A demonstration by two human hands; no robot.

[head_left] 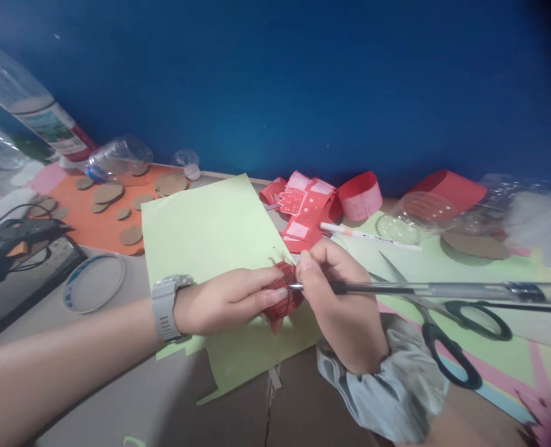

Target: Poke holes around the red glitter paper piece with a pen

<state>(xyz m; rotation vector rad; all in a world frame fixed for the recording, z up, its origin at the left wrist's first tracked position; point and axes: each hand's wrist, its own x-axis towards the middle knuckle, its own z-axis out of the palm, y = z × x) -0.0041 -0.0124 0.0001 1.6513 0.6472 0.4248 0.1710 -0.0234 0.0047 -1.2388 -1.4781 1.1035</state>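
Observation:
A red checked woven piece (290, 292) with loose threads at its edges lies on a light green paper sheet (200, 230). My left hand (238, 298), with a grey watch on the wrist, holds this piece down, fingers across its left side. In my right hand (335, 292) is a ballpoint pen (461, 289), its metal tip pointing left and reaching the red piece. Whether the tip touches the weave or hovers just above it, I cannot tell. The lower part of the piece hangs below my left fingers.
Black-handled scissors (430, 338) lie open behind the pen. Beyond are red paper shapes (305, 211), a white marker (373, 236) and clear plastic pieces (399, 226). Cardboard discs (109, 194) rest on orange paper (77, 220), near a tape ring (122, 273) and plastic bottles (126, 152).

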